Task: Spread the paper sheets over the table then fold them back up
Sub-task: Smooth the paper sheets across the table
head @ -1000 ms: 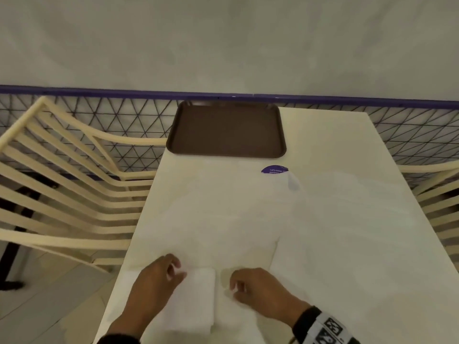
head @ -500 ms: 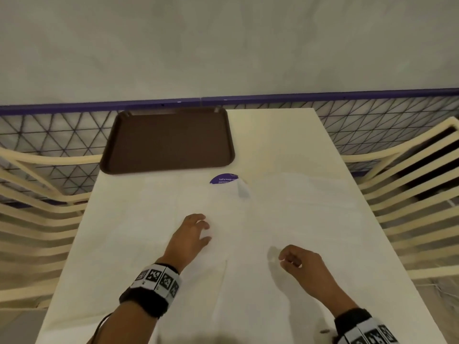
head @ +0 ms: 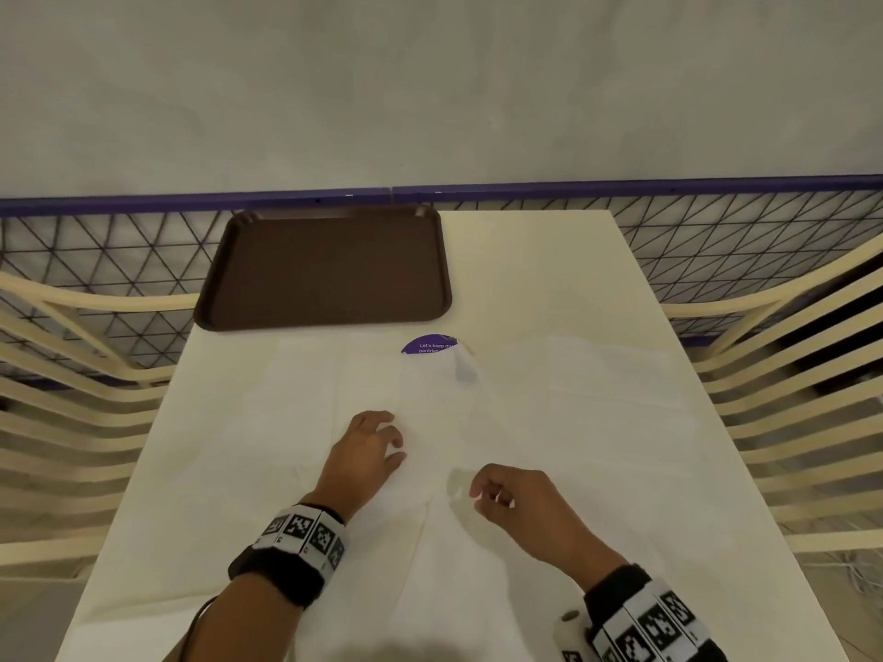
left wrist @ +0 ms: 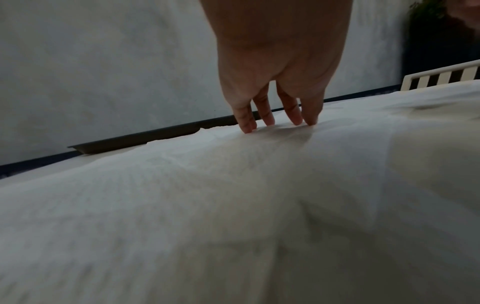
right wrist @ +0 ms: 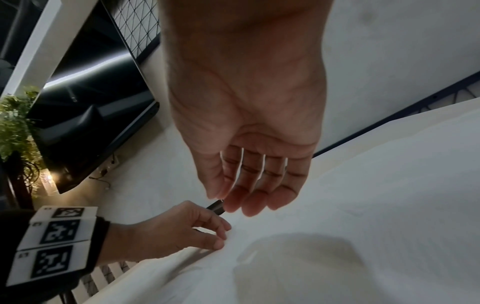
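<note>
Thin white paper sheets [head: 597, 422] lie spread and overlapping across most of the cream table [head: 525, 260]. My left hand [head: 394, 439] rests near the middle, its straight fingertips [left wrist: 275, 121] pressing on the paper [left wrist: 233, 205]. My right hand [head: 487, 494] hovers just to its right, fingers loosely curled and holding nothing. In the right wrist view the right hand [right wrist: 233, 203] hangs above the paper [right wrist: 363, 195] and casts a shadow on it. The left hand [right wrist: 218, 236] touches the sheet beside it.
A brown tray [head: 325, 269] sits at the table's far left. A purple round sticker [head: 427, 346] peeks from under the sheets. Cream slatted chairs stand on the left [head: 71, 398] and right [head: 802, 398]. A mesh fence with a purple rail [head: 621, 188] runs behind.
A second ago both hands were at a small folded sheet by the near edge. They have reached forward onto the spread sheets, and the right hand has since moved left toward the left hand.
</note>
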The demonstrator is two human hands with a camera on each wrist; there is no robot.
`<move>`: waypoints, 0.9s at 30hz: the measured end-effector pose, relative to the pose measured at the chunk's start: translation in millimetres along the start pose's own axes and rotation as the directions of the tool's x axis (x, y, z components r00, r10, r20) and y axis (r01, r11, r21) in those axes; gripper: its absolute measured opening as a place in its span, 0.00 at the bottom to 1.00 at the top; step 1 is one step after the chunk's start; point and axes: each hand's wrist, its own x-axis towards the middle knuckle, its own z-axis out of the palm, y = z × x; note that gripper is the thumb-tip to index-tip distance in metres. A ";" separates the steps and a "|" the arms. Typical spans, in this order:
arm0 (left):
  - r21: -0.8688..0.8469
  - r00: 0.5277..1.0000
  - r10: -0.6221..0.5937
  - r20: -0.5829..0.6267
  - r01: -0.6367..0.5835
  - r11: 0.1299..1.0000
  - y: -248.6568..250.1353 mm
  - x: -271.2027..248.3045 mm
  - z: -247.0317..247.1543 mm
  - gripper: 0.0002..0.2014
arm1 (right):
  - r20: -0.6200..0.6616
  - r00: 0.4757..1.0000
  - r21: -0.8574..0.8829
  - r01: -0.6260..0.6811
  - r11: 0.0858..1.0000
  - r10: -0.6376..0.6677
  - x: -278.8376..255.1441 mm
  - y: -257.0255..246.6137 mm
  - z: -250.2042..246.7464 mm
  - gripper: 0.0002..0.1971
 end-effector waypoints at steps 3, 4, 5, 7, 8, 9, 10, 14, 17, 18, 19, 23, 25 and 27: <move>0.024 1.000 0.005 -0.011 -0.005 1.000 3.0 0.6 0.4 0.06 | 0.014 1.000 0.002 0.004 1.000 -0.004 -2.1 -3.4 3.1 0.13; 0.034 1.000 0.008 -0.019 -0.008 0.999 3.2 0.2 1.2 0.06 | 0.016 1.000 0.002 0.000 1.000 0.000 -3.9 -3.7 3.8 0.13; 0.041 0.999 0.014 -0.035 -0.013 0.999 4.5 0.2 2.0 0.05 | 0.017 1.000 -0.001 -0.004 1.000 0.004 -6.1 -3.7 4.3 0.12; 0.056 0.998 0.036 -0.057 -0.033 0.998 8.3 0.7 1.0 0.03 | 0.012 1.000 -0.006 -0.012 1.000 0.012 -10.6 -2.1 4.7 0.12; 0.088 0.996 0.064 -0.058 -0.059 0.994 10.3 0.6 -0.3 0.06 | 0.011 1.000 -0.004 -0.018 1.000 0.018 -12.8 -1.5 4.9 0.12; 0.135 0.994 0.090 -0.054 -0.082 0.987 12.0 0.5 -0.7 0.09 | 0.010 1.000 -0.001 -0.023 1.000 0.023 -15.0 -1.1 5.1 0.12; 0.167 0.993 0.103 -0.058 -0.092 0.982 13.6 0.8 -0.8 0.10 | 0.009 1.000 0.002 -0.027 1.000 0.027 -17.2 -0.7 5.4 0.11; 0.062 0.995 0.058 -0.075 -0.054 0.997 10.8 2.8 -2.1 0.03 | 0.007 0.999 0.016 -0.044 0.999 0.044 -23.2 -1.1 7.6 0.10; -0.145 0.994 -0.053 -0.099 0.039 0.989 9.4 4.5 -9.6 0.04 | 0.022 0.999 0.019 -0.038 0.999 0.037 -22.5 -6.6 10.4 0.10; -0.234 0.988 -0.104 -0.116 0.074 0.969 13.1 3.9 -16.2 0.08 | 0.021 1.000 0.016 -0.021 1.000 0.021 -20.7 -11.6 11.5 0.09; -0.320 0.979 -0.154 -0.136 0.104 0.942 18.6 3.1 -24.6 0.12 | 0.013 1.000 0.006 0.000 1.000 0.000 -17.4 -18.1 12.6 0.08; -0.599 0.928 -0.321 -0.188 0.151 0.786 51.0 -7.8 -65.8 0.13 | -0.102 0.994 -0.005 0.046 0.999 -0.046 7.8 -56.5 20.6 0.29; -0.724 0.921 -0.348 -0.174 0.120 0.679 69.1 -17.1 -85.0 0.08 | -0.123 0.992 0.111 0.032 0.993 -0.018 18.8 -81.3 23.5 0.42; -0.813 0.933 -0.339 -0.120 0.104 0.573 87.5 -29.0 -102.5 0.05 | -0.143 0.989 0.216 0.069 0.974 -0.038 26.0 -100.6 26.3 0.45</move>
